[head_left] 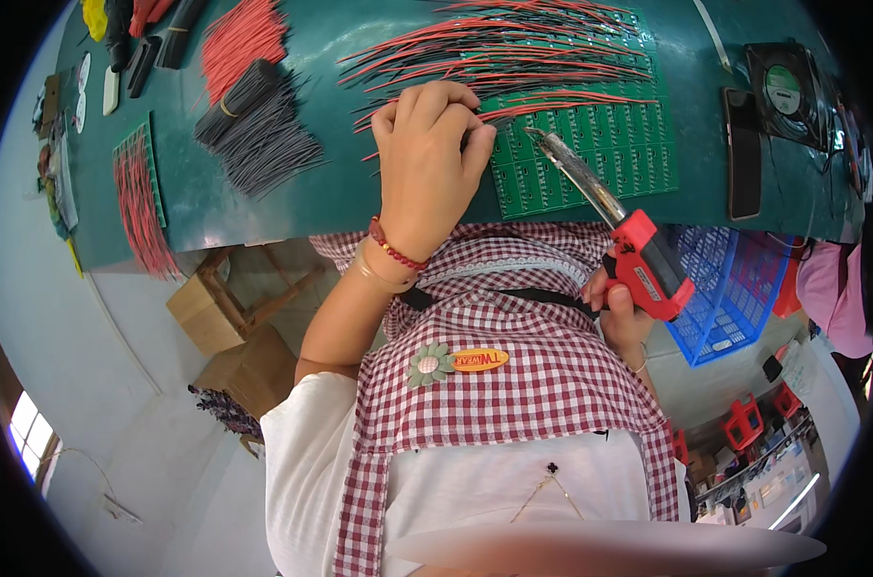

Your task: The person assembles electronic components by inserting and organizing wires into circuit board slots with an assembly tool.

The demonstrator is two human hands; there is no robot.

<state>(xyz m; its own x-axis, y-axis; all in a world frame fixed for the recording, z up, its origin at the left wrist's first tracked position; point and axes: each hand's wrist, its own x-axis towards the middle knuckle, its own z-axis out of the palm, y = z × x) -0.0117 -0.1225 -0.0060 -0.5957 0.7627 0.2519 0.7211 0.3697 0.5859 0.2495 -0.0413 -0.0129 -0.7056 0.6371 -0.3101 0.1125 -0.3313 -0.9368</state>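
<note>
My left hand (427,154) is over the left edge of a green circuit board panel (590,173), thumb and fingers pinched together. A thin wire seems to be between the fingertips, mostly hidden by the hand. In my right hand (621,310) is a red and black soldering iron (650,267), gripped by its handle. Its metal tip points up and left, over the board close to my left fingertips. Red and black wires (513,58) lie in rows across the far part of the panel, their loose ends reaching left.
Bundles of red wires (244,43) and black wires (263,130) lie on the green table at left, beside a smaller wired board (137,159). To the right are a phone (742,154) and a solder reel (785,88). A blue plastic basket (725,298) stands below the table's right edge.
</note>
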